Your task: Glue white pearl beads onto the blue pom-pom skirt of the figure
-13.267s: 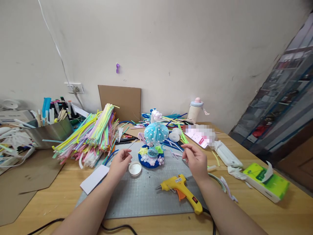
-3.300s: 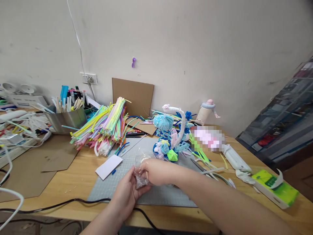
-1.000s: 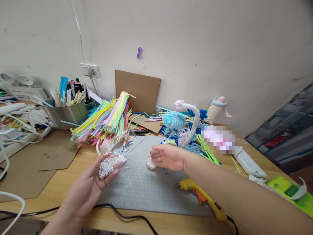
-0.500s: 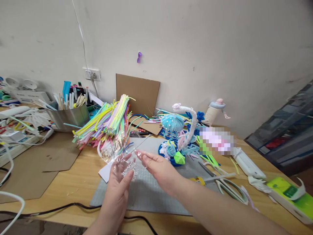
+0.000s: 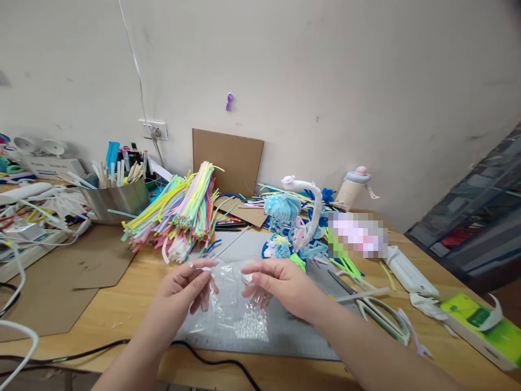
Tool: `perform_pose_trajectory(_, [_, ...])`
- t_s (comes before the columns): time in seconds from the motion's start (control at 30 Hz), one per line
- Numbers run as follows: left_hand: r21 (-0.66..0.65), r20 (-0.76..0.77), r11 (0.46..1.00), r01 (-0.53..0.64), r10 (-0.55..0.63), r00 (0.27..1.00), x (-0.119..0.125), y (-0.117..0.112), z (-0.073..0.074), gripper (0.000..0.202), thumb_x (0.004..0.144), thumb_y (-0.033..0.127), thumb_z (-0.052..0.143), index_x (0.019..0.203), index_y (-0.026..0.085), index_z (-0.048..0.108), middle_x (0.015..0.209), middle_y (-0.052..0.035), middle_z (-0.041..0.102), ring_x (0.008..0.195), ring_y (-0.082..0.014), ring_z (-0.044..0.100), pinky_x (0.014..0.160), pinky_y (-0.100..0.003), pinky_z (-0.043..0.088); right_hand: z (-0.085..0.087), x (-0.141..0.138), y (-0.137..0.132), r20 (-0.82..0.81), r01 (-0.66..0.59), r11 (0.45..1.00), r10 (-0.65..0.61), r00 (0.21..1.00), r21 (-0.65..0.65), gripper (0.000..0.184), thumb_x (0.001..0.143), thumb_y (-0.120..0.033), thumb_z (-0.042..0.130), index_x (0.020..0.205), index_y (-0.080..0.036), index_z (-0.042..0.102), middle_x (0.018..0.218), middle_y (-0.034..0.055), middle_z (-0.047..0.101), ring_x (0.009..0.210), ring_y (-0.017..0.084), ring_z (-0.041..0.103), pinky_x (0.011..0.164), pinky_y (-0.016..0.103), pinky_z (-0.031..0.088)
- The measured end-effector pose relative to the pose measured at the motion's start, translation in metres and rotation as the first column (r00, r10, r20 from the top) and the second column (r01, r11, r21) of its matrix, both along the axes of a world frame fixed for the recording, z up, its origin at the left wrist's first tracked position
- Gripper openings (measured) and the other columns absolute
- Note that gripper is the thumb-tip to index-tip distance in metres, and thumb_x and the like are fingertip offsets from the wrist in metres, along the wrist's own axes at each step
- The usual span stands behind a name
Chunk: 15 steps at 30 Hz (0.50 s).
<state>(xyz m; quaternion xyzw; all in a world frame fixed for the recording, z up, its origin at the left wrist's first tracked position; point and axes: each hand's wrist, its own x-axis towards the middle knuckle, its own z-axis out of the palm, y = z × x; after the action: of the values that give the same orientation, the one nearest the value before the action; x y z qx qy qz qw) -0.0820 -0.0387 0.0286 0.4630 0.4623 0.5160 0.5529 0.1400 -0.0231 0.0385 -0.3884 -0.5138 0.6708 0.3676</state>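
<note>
A clear plastic bag [image 5: 228, 285] hangs stretched between my two hands over a grey cutting mat. Small white pearl beads [image 5: 251, 326] lie gathered in its lower right corner. My left hand [image 5: 189, 288] is closed, pinching the bag's upper left edge between thumb and fingers. On the other side, my right hand [image 5: 280, 285] is closed on the upper right edge. Just behind the right hand stands a fuzzy craft lamp with a blue beaded shade [image 5: 282, 207], a curved white stem [image 5: 318, 212] and flowers at its base, partly hidden by that hand.
Pastel pipe cleaners [image 5: 183, 209] lie bundled at the left, near a metal tub [image 5: 118, 201] of sticks. Scissors [image 5: 385, 315] rest right of the cutting mat [image 5: 301, 336]. A black cable [image 5: 211, 359] runs along the front edge. A bottle [image 5: 352, 187] stands at the back right.
The beads were cupped in the bag at my left hand; now the bag is spread open and hangs down with the beads at its bottom. My hands have moved apart.
</note>
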Motion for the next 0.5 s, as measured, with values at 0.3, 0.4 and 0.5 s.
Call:
perform_pose_trajectory(0.3, [-0.180,0.357,0.953,0.246,-0.170,0.919,-0.003,-0.001,0.003,0.017,0.074,0.032,0.063,0.068,0.017,0.057,0.063,-0.0042,0.066,0.040,-0.0092,0.051,0.037,-0.019,0.035,-0.008,0.009,-0.015,-0.172,0.131,0.991,-0.134,0.976,-0.026,0.011,0.068,-0.020,0.062,0.058,-0.017,0.066,0.058,0.0000,0.068,0.049,0.015,0.070,0.044,0.021,0.049])
perform_pose_trajectory(0.4, [-0.132,0.271,0.961,0.242,-0.200,0.942,0.002,-0.004,0.005,0.026,0.076,0.042,0.066,0.075,0.019,0.054,0.071,-0.0028,0.065,0.054,-0.0142,0.061,0.042,-0.021,0.044,-0.008,0.012,-0.021,-0.186,0.145,0.989,-0.139,0.973,0.018,0.013,0.067,-0.016,0.058,0.057,-0.016,0.066,0.060,0.0011,0.067,0.050,0.016,0.069,0.048,0.026,0.052])
perform_pose_trajectory(0.5, [-0.040,0.077,0.987,0.153,-0.150,0.986,0.010,-0.007,0.001,0.035,0.067,0.029,0.079,0.078,0.022,0.047,0.072,0.0032,0.063,0.051,-0.0124,0.061,0.039,-0.019,0.043,-0.010,0.012,-0.026,-0.199,0.161,0.985,-0.146,0.969,0.062,0.009,0.071,-0.019,0.063,0.062,-0.018,0.061,0.068,0.0007,0.067,0.058,0.018,0.070,0.052,0.027,0.052])
